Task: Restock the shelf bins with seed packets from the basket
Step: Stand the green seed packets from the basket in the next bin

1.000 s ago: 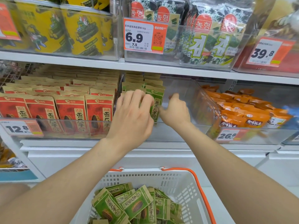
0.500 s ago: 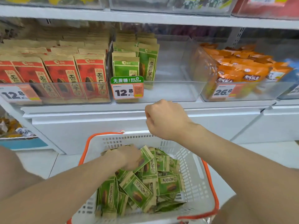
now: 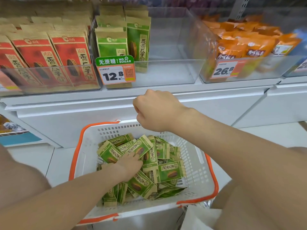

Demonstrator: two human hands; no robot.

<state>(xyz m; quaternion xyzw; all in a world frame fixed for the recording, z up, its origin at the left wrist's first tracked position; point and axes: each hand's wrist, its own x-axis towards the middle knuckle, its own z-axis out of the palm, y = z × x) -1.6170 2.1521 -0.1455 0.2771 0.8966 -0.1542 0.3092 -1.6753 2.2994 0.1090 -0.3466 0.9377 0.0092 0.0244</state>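
A white basket with an orange rim (image 3: 196, 163) sits low in front of me, holding several green seed packets (image 3: 171, 170) in a loose heap. My left hand (image 3: 131, 165) is down among them, its fingertips tucked under one tilted green packet (image 3: 140, 147) that it grips by the lower edge. My right hand (image 3: 154, 110) hovers above the basket's far rim as a curled fist with nothing in it. On the shelf, the clear bin (image 3: 174, 67) holds upright green packets (image 3: 137, 42) in two rows at its left side; its right side holds none.
A bin of red seed packets (image 3: 49, 60) stands left of the green one, and a bin of orange bags (image 3: 240, 47) stands to its right. A 12.8 price tag (image 3: 114, 72) hangs on the green bin's front. Below is the white shelf base (image 3: 66, 117).
Both hands left the shelf bin and came down. My left hand dropped into the basket onto the packets; my right hand pulled back to a fist over the basket. The view tilted down.
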